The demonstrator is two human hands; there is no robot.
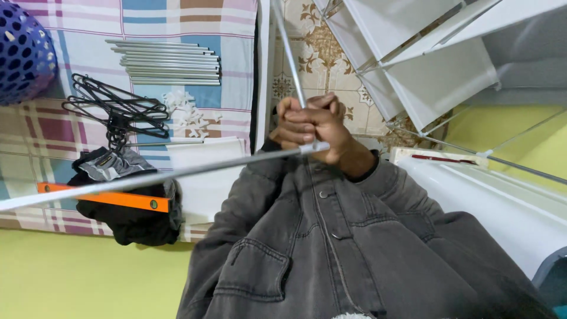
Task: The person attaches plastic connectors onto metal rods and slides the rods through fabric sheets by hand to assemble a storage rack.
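Both my hands are clasped together in the middle of the head view. My left hand point(289, 123) and my right hand point(328, 127) are closed around a thin silver rod point(288, 41) that runs up and away. Just under my right hand sits a white plastic connector point(319, 146). It joins a long silver rod point(147, 178) that reaches off to the left edge. My grey denim jacket sleeves point(319, 236) fill the lower middle. A rod frame with white fabric shelves point(437, 77) stands at the upper right, beside my hands.
On a checked cloth point(53, 124) at the left lie a bundle of silver rods point(168, 62), black hangers point(118, 109), a pile of small white connectors point(186, 112), an orange spirit level point(106, 197), a black bag point(133, 221) and a purple perforated basket point(20, 53). Patterned tiles point(316, 56) lie beyond.
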